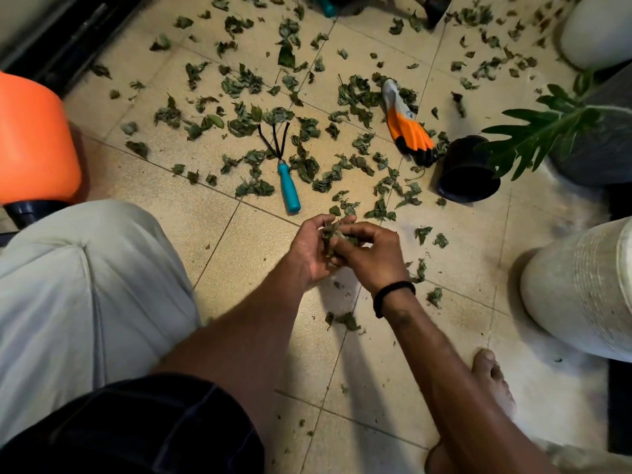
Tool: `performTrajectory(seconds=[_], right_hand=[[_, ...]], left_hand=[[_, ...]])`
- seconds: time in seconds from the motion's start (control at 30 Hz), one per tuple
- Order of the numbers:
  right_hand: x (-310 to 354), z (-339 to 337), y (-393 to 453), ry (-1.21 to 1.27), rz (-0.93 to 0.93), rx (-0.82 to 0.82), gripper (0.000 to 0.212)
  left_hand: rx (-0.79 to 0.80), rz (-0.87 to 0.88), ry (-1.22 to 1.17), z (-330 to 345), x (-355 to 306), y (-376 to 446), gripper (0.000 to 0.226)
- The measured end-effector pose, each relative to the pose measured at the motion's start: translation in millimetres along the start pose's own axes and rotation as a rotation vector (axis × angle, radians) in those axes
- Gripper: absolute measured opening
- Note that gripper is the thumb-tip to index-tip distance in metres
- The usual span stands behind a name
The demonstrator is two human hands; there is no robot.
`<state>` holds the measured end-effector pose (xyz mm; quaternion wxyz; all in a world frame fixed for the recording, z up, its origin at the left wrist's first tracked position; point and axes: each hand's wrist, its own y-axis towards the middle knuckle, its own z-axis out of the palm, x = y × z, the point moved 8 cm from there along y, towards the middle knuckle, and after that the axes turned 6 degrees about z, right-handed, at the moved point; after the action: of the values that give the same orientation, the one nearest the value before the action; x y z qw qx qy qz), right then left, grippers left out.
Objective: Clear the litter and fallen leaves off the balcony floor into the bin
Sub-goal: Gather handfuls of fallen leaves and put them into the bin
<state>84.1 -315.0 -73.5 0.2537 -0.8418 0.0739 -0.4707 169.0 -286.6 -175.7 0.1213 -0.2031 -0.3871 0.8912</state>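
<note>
Left hand (pixel 307 249): cupped, fingers curled round a wad of leaves (pixel 333 239).
Right hand (pixel 367 253): fingers curled over the same wad, pressing it into the left palm.
Loose leaves (pixel 246 80): scattered over most of the floor (pixel 239 254), thickest beyond the hands.
Bin: likely the orange tub (pixel 30 138) at left; opening not visible.
Obstacles: 1 rake (pixel 284 172), 1 glove (pixel 405 126), 1 tipped black pot (pixel 466 171).
Advice: compact the wad firmly, keep both hands closed underneath, carry low to the bin so crumbs do not drop.
</note>
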Motion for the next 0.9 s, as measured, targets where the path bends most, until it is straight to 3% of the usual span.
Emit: performTrajectory(seconds=[0.17, 0.33, 0.6, 0.8, 0.9], right_hand=[[30, 5, -25, -0.259, -0.146, -0.081, 0.03], [26, -33, -13, -0.109, -0.089, -0.203, 0.025], [-38, -59, 9, 0.178, 0.109, -0.206, 0.015], [-120, -55, 4, 0.002, 0.326, -0.204, 0.015], [-132, -38, -5, -0.263, 0.335, -0.053, 0.045]], left_hand=[[0.052, -0.052, -0.116, 6, 7, 1, 0.037], [0.136, -0.045, -0.098, 6, 9, -3, 0.03], [0.199, -0.046, -0.244, 9, 5, -5, 0.023], [0.221, -0.062, -0.252, 10, 8, -4, 0.019], [0.211, -0.042, -0.253, 9, 5, -3, 0.017]])
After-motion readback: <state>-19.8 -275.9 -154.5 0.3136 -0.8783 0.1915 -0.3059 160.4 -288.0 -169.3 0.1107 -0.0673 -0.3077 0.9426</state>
